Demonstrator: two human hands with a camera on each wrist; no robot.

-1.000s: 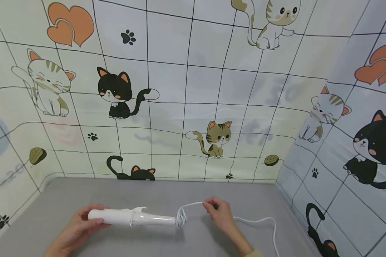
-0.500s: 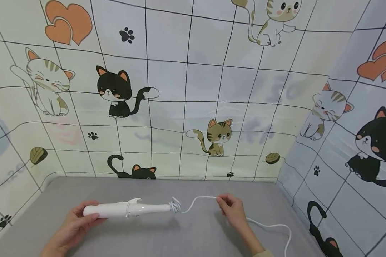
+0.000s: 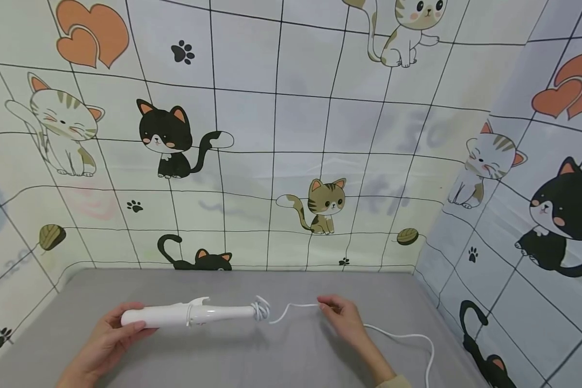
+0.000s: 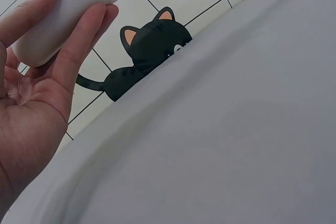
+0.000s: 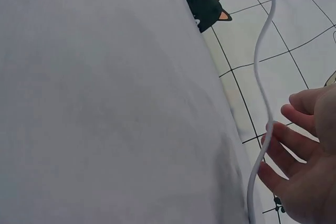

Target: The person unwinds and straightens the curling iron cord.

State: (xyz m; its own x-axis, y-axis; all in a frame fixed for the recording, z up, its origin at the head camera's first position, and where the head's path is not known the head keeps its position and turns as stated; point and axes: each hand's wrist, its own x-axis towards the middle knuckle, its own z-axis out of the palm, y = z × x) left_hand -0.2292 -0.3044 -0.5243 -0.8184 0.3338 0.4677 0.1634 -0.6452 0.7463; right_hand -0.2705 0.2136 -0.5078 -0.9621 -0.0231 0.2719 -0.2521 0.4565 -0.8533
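A white curling iron (image 3: pixel 223 313) with a small raised lever is held nearly level above the grey surface. My left hand (image 3: pixel 112 337) grips its thick rounded end, thumb in front and fingers behind. White power cord (image 3: pixel 407 336) forms a small bundle of loops (image 3: pixel 261 310) at the iron's slim end. From there it runs in a loose bend to my right hand (image 3: pixel 345 319), which holds it at the fingertips. Beyond that hand the cord trails down to the right. In the right wrist view the cord (image 5: pixel 256 66) passes along the loosely curved fingers (image 5: pixel 296 142).
A grey cloth-covered table (image 3: pixel 291 361) spreads beneath both hands. Behind it rises a pale wall covering (image 3: pixel 247 124) printed with cats, hearts and grid lines. A similar printed side wall (image 3: pixel 504 258) stands at the right.
The right hand drew away to the right with the cord, then came slightly back left. The loops lifted and tipped, and a longer length of cord now spans to the right hand.
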